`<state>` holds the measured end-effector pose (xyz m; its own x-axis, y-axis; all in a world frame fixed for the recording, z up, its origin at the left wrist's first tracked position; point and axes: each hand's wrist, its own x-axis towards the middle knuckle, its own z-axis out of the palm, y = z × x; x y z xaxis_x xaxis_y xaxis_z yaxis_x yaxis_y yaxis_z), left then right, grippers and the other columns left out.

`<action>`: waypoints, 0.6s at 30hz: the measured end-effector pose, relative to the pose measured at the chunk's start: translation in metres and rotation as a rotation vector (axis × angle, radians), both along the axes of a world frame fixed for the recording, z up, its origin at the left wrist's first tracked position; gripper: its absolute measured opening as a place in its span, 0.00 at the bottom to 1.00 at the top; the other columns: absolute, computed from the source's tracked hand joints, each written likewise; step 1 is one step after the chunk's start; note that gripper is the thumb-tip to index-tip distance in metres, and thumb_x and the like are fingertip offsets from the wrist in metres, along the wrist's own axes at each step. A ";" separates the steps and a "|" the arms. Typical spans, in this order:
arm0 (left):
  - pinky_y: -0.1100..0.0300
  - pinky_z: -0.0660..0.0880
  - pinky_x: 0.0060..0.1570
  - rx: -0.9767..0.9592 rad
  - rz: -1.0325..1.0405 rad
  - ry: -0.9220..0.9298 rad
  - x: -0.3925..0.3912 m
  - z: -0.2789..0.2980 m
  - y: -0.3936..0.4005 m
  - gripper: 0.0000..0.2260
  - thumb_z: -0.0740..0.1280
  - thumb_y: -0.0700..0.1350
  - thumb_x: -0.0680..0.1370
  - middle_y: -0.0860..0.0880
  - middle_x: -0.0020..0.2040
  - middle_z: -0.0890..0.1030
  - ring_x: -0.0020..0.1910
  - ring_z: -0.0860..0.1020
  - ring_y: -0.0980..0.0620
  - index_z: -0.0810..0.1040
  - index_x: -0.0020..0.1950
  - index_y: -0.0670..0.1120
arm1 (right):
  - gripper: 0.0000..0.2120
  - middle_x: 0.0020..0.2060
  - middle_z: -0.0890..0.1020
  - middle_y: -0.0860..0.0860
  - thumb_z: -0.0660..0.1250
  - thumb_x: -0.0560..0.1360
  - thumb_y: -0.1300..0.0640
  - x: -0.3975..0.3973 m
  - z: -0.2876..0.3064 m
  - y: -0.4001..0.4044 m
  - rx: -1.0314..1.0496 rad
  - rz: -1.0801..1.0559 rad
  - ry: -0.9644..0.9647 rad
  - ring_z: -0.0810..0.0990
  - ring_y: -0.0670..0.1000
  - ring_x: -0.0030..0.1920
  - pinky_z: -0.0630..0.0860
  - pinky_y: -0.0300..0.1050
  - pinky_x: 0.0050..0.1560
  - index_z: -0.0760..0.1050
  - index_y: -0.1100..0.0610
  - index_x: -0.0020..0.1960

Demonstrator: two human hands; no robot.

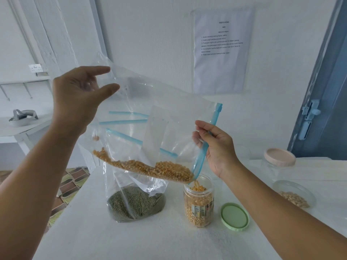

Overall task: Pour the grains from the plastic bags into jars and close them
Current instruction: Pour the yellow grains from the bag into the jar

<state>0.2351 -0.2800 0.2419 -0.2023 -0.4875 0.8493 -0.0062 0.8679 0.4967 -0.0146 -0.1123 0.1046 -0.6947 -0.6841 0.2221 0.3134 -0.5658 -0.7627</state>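
Note:
I hold a clear zip bag of yellow corn kernels (159,113) tilted over an open plastic jar (199,203). My left hand (78,94) pinches the bag's raised bottom corner. My right hand (216,145) grips the blue zip edge at the mouth. Kernels (169,170) lie along the bag's low side and spill from its corner into the jar, which is nearly full. The jar's green lid (234,216) lies flat on the table to its right. A second bag with green grains (135,201) stands behind and left of the jar.
A closed jar with a pink lid (279,158) stands at the back right. In front of it lies a clear container with pale grains (294,194). The white table (131,241) ends at the left over patterned floor. A paper sheet (221,49) hangs on the wall.

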 end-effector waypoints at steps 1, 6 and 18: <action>0.59 0.76 0.48 0.003 -0.002 0.003 0.000 -0.001 -0.001 0.20 0.82 0.52 0.71 0.56 0.40 0.78 0.40 0.73 0.54 0.85 0.61 0.53 | 0.12 0.50 0.83 0.58 0.67 0.79 0.71 0.000 -0.001 0.000 0.001 -0.002 0.001 0.83 0.54 0.48 0.82 0.43 0.55 0.87 0.61 0.51; 0.59 0.76 0.49 0.005 0.010 -0.007 -0.001 -0.002 0.000 0.20 0.82 0.52 0.71 0.54 0.41 0.78 0.40 0.73 0.54 0.85 0.62 0.52 | 0.11 0.51 0.83 0.58 0.67 0.79 0.71 0.000 -0.001 0.000 0.001 -0.004 0.002 0.83 0.54 0.49 0.82 0.43 0.54 0.87 0.61 0.52; 0.55 0.78 0.50 -0.003 0.025 -0.016 -0.001 -0.001 0.004 0.19 0.81 0.54 0.72 0.52 0.43 0.80 0.41 0.74 0.51 0.85 0.61 0.54 | 0.12 0.51 0.83 0.58 0.67 0.79 0.70 0.001 -0.001 0.000 0.011 -0.008 0.010 0.84 0.53 0.49 0.82 0.44 0.56 0.88 0.59 0.50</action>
